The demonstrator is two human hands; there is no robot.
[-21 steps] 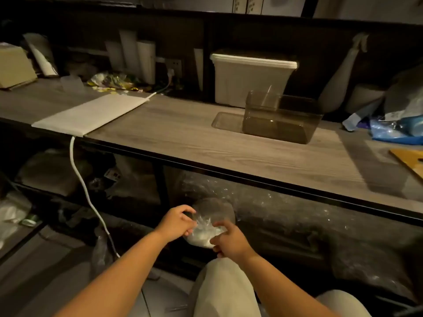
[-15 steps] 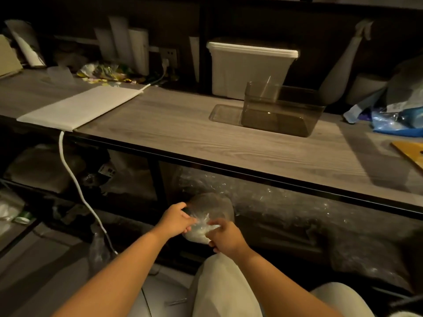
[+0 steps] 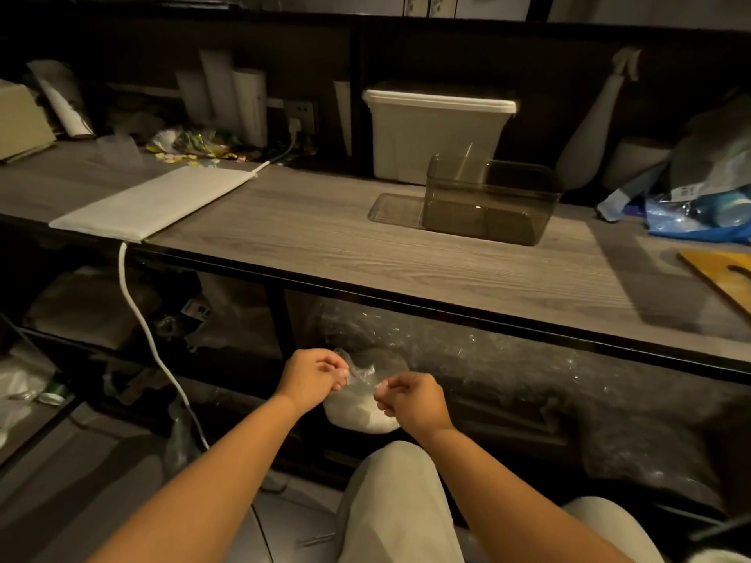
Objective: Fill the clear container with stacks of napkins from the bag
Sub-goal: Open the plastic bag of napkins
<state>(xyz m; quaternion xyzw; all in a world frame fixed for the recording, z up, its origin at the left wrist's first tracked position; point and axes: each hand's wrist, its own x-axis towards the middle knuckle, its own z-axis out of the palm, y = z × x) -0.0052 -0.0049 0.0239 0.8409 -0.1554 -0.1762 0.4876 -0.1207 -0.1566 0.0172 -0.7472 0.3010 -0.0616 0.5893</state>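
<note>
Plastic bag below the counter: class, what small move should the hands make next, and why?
Probably pull the hands apart to open the plastic bag at its mouth. The left hand and right hand each pinch its top, the white napkins lie inside, and the clear container on the counter looks empty.

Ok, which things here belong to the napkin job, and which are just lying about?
Job: bag of napkins, pinched by left hand and right hand; clear container, empty, on the counter.
Lying about: white lidded bin, white pad, white cable, yellow board, blue bags.
</note>
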